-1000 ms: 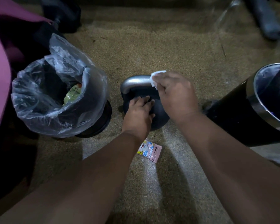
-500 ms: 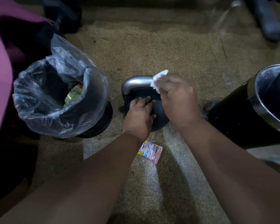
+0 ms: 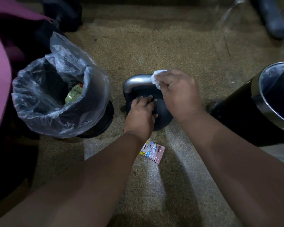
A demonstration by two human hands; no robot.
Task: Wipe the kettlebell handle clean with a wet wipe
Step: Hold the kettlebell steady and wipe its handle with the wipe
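Note:
A dark kettlebell (image 3: pixel 163 117) stands on the speckled floor, its silver handle (image 3: pixel 138 80) arching over the top. My right hand (image 3: pixel 179 94) grips a white wet wipe (image 3: pixel 156 77) wrapped over the right part of the handle. My left hand (image 3: pixel 142 113) rests flat on top of the kettlebell's body, below the handle, fingers straight. The right end of the handle is hidden under my right hand.
A bin lined with a clear plastic bag (image 3: pixel 59 97) stands left of the kettlebell, with rubbish inside. A black bin with a metal rim (image 3: pixel 259 105) stands to the right. A pink wet-wipe sachet (image 3: pixel 153 151) lies on the floor near my left wrist.
My right hand has shifted the wipe a little along the handle's right part. The left hand has stayed on the kettlebell body.

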